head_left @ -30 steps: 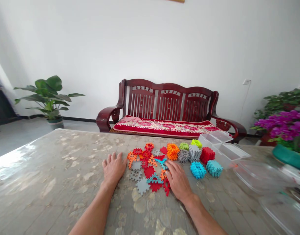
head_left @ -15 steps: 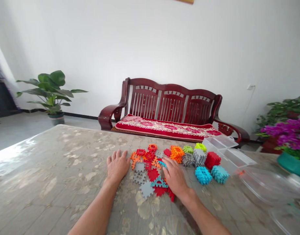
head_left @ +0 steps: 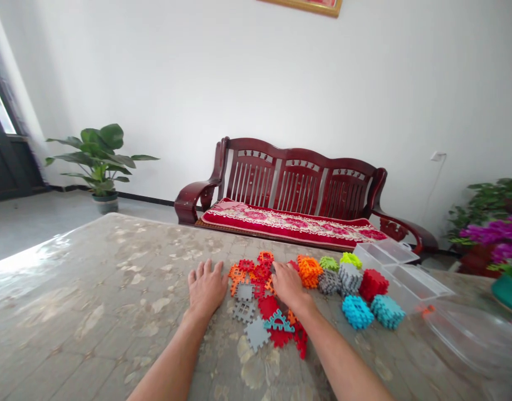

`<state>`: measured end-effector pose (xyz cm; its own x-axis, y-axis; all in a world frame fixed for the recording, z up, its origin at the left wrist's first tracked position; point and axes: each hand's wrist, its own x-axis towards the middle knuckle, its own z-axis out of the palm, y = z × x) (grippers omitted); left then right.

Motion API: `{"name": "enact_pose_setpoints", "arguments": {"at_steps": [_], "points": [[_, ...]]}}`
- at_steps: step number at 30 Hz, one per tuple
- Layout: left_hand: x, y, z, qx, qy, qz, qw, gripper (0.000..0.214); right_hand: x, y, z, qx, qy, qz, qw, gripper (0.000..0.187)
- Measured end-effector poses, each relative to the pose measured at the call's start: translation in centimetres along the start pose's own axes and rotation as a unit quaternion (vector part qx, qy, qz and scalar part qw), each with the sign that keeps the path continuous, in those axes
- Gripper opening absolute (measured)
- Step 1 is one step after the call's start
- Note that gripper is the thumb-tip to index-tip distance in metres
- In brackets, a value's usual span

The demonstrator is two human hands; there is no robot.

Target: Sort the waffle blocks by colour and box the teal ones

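A scatter of flat interlocking plastic tiles (head_left: 262, 312), red, orange, grey and teal, lies on the table (head_left: 93, 289). My left hand (head_left: 206, 287) rests flat and open on the table just left of the tiles. My right hand (head_left: 286, 283) lies over the far part of the scatter, fingers reaching among red and orange tiles; its fingertips are hidden, so I cannot tell if they hold a piece. To the right stand built cubes: orange (head_left: 309, 270), grey (head_left: 348, 278), red (head_left: 373, 283) and two teal ones (head_left: 358, 311).
Clear plastic boxes (head_left: 400, 273) and lids (head_left: 468, 334) sit at the table's right. A dark red wooden bench (head_left: 298, 189) with a red cushion stands behind the table. A potted plant (head_left: 99, 161) is at the left wall, purple flowers (head_left: 496, 234) at the right.
My right hand has slid forward from the near tiles to the far red and orange ones. My left hand has stayed flat. The view has tilted up and shifted left.
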<state>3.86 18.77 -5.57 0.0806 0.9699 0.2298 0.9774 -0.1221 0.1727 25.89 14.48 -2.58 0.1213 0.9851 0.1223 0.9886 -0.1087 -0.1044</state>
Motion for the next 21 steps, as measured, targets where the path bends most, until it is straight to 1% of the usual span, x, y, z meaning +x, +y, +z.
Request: {"name": "enact_pose_setpoints", "arguments": {"at_steps": [4,7,12,18,21], "points": [[0.0,0.0,0.0,0.001,0.003,-0.001,1.0,0.048,0.4,0.3,0.1,0.003,0.0,0.001,1.0,0.037],[-0.1,0.0,-0.1,0.004,0.006,-0.002,1.0,0.049,0.9,0.3,0.1,0.005,-0.011,0.004,1.0,0.036],[-0.1,0.1,-0.3,-0.002,-0.004,-0.006,1.0,0.049,1.5,0.9,0.6,0.016,-0.017,0.009,1.0,0.04],[-0.1,0.1,-0.2,-0.008,-0.005,-0.008,1.0,0.049,2.0,1.7,0.8,0.03,0.003,0.024,0.999,0.049],[-0.1,0.0,-0.1,-0.01,-0.001,-0.007,1.0,0.048,1.7,1.7,0.4,0.056,0.035,0.017,0.998,0.049]]}}
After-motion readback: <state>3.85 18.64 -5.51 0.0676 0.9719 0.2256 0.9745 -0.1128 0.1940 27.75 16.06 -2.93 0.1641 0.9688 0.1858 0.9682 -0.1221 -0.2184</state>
